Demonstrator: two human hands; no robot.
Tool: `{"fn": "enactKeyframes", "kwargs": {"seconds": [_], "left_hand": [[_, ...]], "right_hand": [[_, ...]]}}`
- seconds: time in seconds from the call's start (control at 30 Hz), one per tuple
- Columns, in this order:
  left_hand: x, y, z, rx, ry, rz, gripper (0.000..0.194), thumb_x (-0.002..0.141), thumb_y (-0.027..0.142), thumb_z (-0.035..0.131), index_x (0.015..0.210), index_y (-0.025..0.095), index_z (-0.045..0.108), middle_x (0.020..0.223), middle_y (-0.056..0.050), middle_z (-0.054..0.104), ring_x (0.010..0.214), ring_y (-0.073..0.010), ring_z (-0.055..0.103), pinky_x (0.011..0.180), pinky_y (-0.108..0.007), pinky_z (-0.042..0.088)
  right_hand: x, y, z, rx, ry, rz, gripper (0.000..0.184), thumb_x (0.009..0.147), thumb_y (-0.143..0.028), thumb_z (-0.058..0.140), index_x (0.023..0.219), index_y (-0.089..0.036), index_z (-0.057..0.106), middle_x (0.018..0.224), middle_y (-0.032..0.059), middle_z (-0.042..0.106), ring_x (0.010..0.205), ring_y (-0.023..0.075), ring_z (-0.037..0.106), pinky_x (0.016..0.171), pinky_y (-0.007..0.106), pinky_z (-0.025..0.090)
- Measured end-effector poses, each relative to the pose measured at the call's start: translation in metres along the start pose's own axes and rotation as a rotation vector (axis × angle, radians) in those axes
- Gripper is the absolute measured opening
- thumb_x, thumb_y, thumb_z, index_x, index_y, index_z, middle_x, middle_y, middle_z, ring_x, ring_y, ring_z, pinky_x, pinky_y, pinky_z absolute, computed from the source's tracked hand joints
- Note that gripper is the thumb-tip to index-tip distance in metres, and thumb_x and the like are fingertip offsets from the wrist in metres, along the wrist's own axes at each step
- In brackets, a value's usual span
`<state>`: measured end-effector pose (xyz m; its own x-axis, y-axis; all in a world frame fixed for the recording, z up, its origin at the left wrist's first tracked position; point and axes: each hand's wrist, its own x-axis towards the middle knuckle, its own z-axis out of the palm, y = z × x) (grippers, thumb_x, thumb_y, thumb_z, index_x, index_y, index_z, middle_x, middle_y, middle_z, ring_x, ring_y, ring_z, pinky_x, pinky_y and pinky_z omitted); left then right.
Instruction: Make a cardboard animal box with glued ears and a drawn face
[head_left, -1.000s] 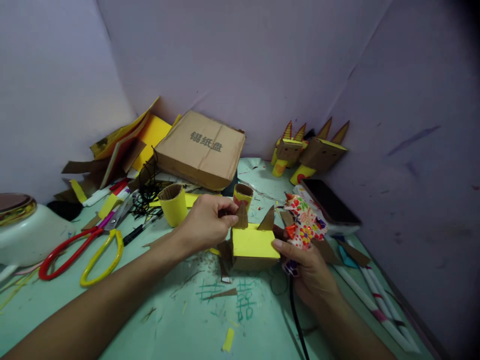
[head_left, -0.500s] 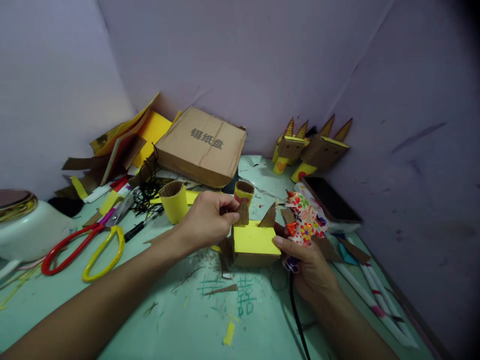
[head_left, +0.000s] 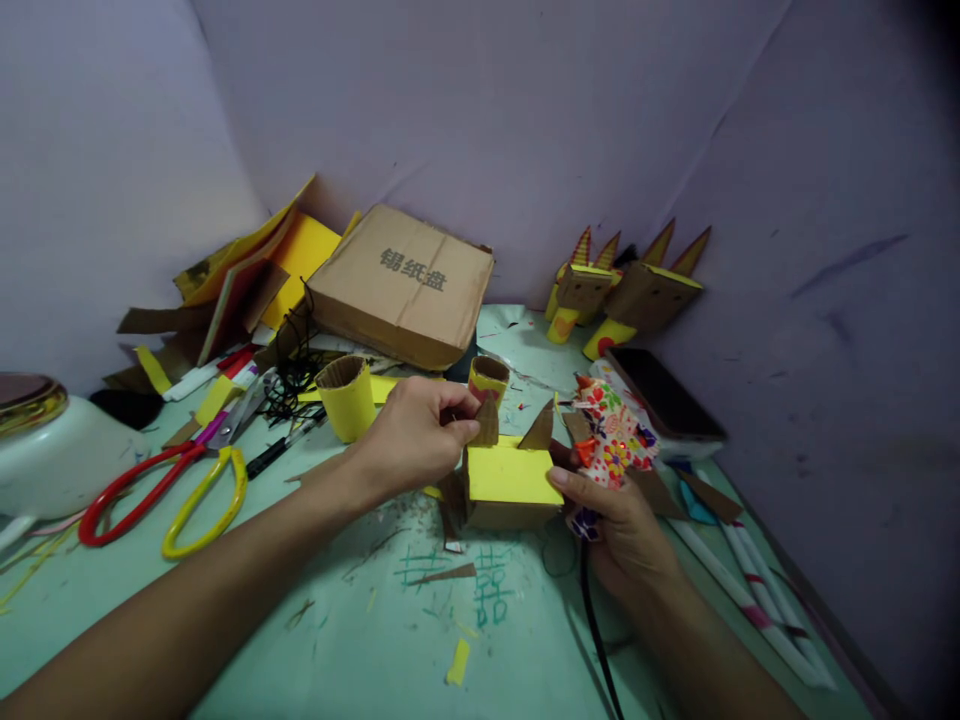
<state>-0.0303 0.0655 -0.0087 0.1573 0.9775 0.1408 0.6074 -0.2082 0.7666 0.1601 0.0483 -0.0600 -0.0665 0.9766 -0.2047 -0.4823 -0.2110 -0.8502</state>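
Note:
A small cardboard box with a yellow top stands in front of me, two pointed cardboard ears along its far edge. My left hand pinches the left ear between thumb and fingers. The right ear sticks up slightly tilted. On the box's right side, my right hand presses its thumb against the edge; its other fingers are mostly hidden. Against that hand is a floral-patterned tool with an orange part and a black cord, perhaps a glue gun.
Behind stand a yellow cardboard tube, a smaller tube and a large cardboard box. Scissors lie left. At right are a phone, white sticks and finished eared cardboard figures.
Both hands keep their hold on the ear and the box, with hardly any movement. The whole view has shifted very slightly.

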Motion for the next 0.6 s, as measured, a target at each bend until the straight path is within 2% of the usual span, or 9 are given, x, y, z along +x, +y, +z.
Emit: {"fn": "enactKeyframes", "kwargs": {"seconds": [0.2, 0.33, 0.6], "left_hand": [[0.0, 0.0022, 0.0007, 0.036, 0.008, 0.002, 0.008, 0.07, 0.017, 0.055, 0.064, 0.016, 0.061, 0.06, 0.002, 0.056, 0.059, -0.0124, 0.05, 0.055, -0.025, 0.038], [0.0001, 0.0017, 0.0013, 0.027, 0.005, 0.009, 0.008, 0.07, 0.016, 0.054, 0.065, 0.016, 0.061, 0.061, 0.002, 0.056, 0.059, -0.0122, 0.05, 0.055, -0.025, 0.038], [-0.0003, 0.0011, 0.0022, 0.044, 0.009, 0.01, 0.008, 0.069, 0.016, 0.055, 0.066, 0.016, 0.062, 0.061, 0.001, 0.058, 0.059, -0.0126, 0.05, 0.055, -0.025, 0.038]], "right_hand": [[0.0004, -0.0011, 0.0011, -0.01, 0.042, 0.01, 0.049, 0.054, -0.012, 0.077, 0.102, -0.018, 0.07, 0.088, 0.0046, 0.075, 0.093, 0.03, 0.065, 0.093, 0.044, 0.044], [-0.0008, -0.002, 0.0022, 0.005, -0.003, 0.009, 0.049, 0.056, -0.012, 0.075, 0.104, -0.018, 0.068, 0.09, 0.0047, 0.075, 0.093, 0.0298, 0.066, 0.091, 0.044, 0.046], [0.0, -0.0011, 0.001, 0.0, -0.007, 0.005, 0.05, 0.057, -0.012, 0.075, 0.106, -0.018, 0.068, 0.091, 0.0048, 0.075, 0.094, 0.0302, 0.066, 0.092, 0.045, 0.045]]}}
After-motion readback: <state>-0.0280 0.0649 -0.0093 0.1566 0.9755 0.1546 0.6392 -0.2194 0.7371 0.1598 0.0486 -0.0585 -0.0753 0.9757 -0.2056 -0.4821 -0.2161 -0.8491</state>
